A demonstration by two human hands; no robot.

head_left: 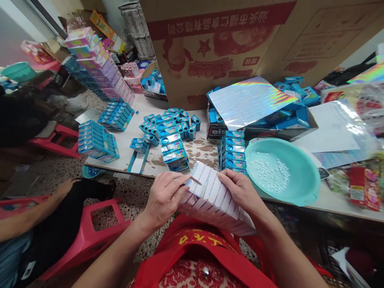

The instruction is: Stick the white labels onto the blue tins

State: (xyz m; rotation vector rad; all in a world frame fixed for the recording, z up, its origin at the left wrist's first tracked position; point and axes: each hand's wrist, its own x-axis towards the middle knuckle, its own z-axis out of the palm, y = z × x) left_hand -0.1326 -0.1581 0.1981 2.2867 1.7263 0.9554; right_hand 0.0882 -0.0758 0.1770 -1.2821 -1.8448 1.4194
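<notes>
Over my lap, at the table's front edge, both hands hold a sheet of white rectangular stickers [213, 191] with shiny gaps between them. My left hand [166, 195] pinches its upper left corner, where a small strip stands lifted between the fingers. My right hand [240, 190] grips the right edge, thumb on top; its other fingers are hidden underneath. Just beyond the sheet stand a row of small blue boxes [172, 142] with round holes and a second blue stack [235, 150] to its right.
A turquoise basin [309, 176] holding small white pellets is at right. Behind are an open carton [261, 130] of blue boxes, a holographic sheet [249, 100] and a large cardboard box [186, 72]. Blue blocks [97, 142] stand left. A person [45, 220] sits near a pink stool [90, 232].
</notes>
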